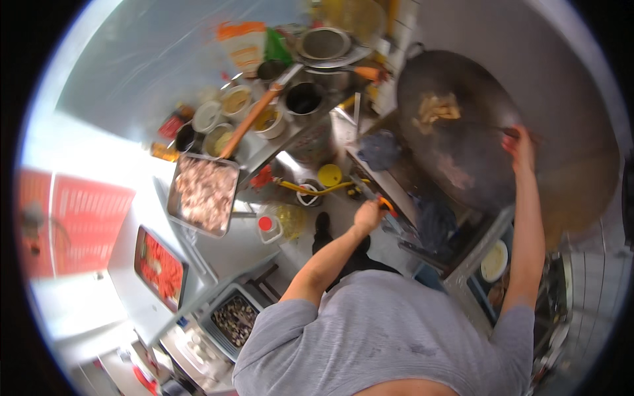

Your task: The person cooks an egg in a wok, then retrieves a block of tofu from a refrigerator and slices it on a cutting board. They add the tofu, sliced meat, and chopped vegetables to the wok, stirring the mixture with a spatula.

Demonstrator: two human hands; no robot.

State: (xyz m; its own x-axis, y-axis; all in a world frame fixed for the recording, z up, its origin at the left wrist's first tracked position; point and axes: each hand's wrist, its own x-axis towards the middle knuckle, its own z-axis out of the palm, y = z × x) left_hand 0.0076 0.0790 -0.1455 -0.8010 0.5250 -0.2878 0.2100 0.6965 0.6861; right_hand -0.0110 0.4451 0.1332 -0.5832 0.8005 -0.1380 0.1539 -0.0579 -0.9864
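Note:
My right hand [520, 148] grips the dark handle [510, 131] of a cooking utensil over a large dark wok [475, 89]. The utensil's working end is lost in haze and blur. Pale brown strips of food [440, 110] lie on the wok's far side, with a patch of pinkish meat [454, 171] lower in it. At the stove's front edge, my left hand [369, 217] is closed at an orange-and-black handle [387, 205]; the fingers hide part of it. Dark bunched cloths [379, 150] rest on the stove ledge.
A metal tray of raw meat [205, 193] stands left, with a long wooden-handled tool [255, 116] slanting beyond it. Seasoning tubs [236, 101] and a metal pot [303, 99] crowd the counter. A yellow hose [322, 189] crosses below. Another tray holds red food [159, 272].

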